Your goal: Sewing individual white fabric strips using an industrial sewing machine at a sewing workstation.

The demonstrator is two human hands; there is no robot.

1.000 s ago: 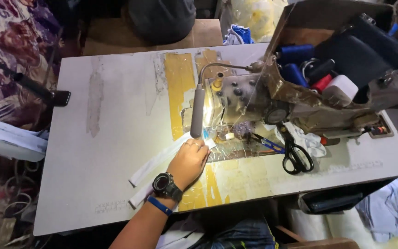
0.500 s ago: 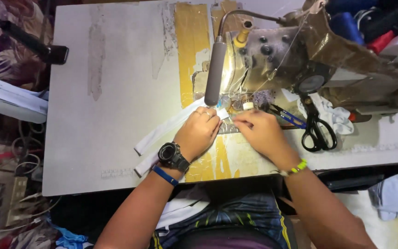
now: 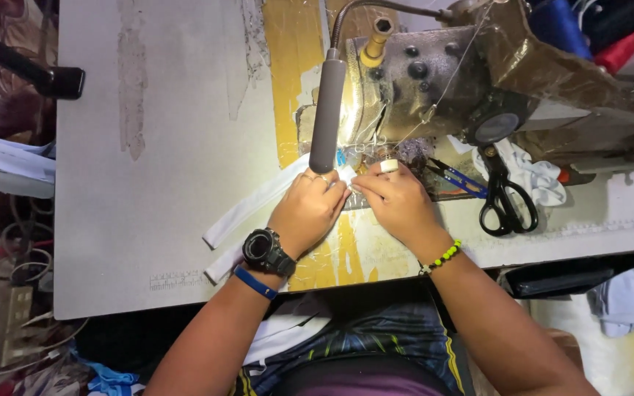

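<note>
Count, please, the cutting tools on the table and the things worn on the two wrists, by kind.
Scissors: 1
Snips: 1
Watch: 1
Blue band: 1
Bead bracelet: 1
Total: 5

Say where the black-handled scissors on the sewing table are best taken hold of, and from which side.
Probably by the two loop handles at the near end of the black-handled scissors, coming from the table's front edge. They lie flat with blades pointing away toward the sewing machine, loops open and unobstructed, just beside the right hand.
</note>
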